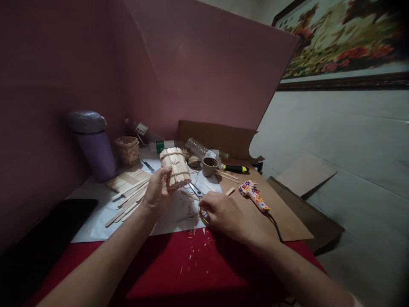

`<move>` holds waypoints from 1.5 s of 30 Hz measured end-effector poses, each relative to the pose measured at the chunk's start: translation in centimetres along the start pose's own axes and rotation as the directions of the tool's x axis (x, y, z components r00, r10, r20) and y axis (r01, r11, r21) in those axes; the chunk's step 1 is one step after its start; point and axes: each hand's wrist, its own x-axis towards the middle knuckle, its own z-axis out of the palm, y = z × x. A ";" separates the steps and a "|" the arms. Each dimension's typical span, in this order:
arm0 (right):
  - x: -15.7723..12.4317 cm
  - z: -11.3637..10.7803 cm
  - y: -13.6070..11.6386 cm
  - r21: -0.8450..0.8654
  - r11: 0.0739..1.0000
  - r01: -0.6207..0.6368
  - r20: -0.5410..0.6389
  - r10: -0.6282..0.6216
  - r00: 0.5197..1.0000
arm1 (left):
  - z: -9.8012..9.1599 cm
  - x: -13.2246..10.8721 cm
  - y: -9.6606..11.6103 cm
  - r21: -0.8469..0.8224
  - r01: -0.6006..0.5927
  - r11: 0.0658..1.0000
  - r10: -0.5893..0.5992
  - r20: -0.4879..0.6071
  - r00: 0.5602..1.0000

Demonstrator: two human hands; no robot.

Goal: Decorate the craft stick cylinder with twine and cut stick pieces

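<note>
My left hand (159, 187) grips a small barrel-shaped holder (174, 165) made of wooden craft sticks, with twine tied around it near the top and bottom. The holder is tilted and held above the paper-covered table. My right hand (222, 212) is closed around the handles of a pair of scissors (197, 190), whose blades point away toward the holder's lower edge. Part of the scissors' handles is hidden by my fingers. Small wood scraps and bits of twine lie beneath both hands.
Loose craft sticks (129, 204) lie at left near a purple bottle (96, 149) and a decorated pot (127, 151). Behind are twine balls (194, 161), a clear plastic bottle (198, 148) and a brown cup (209, 167). A flowered glue gun (255, 197) with its cord rests on cardboard (289, 226) at right.
</note>
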 end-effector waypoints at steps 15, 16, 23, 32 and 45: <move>5.8 3.4 -1.4 -0.200 0.977 0.074 0.237 -0.025 0.971 | -0.7 0.6 0.1 -0.071 -0.052 0.996 0.049 -0.050 0.998; 5.7 3.3 -1.3 -0.192 0.978 0.081 0.247 -0.032 0.969 | -0.6 0.6 0.2 -0.073 -0.050 0.996 0.046 -0.054 0.997; 5.4 3.2 -1.2 -0.091 0.993 0.073 0.243 -0.049 0.969 | -0.3 0.4 0.4 -0.093 -0.039 0.995 0.032 -0.068 0.997; 4.6 1.2 1.6 0.512 0.850 -0.124 -0.069 0.184 0.980 | -0.4 0.6 0.1 -0.051 -0.028 0.998 0.024 -0.091 0.996; 3.0 -0.2 1.7 0.965 0.242 -0.098 -0.004 0.388 0.922 | 0.1 -1.0 -2.3 0.180 0.116 0.977 -0.131 0.073 0.989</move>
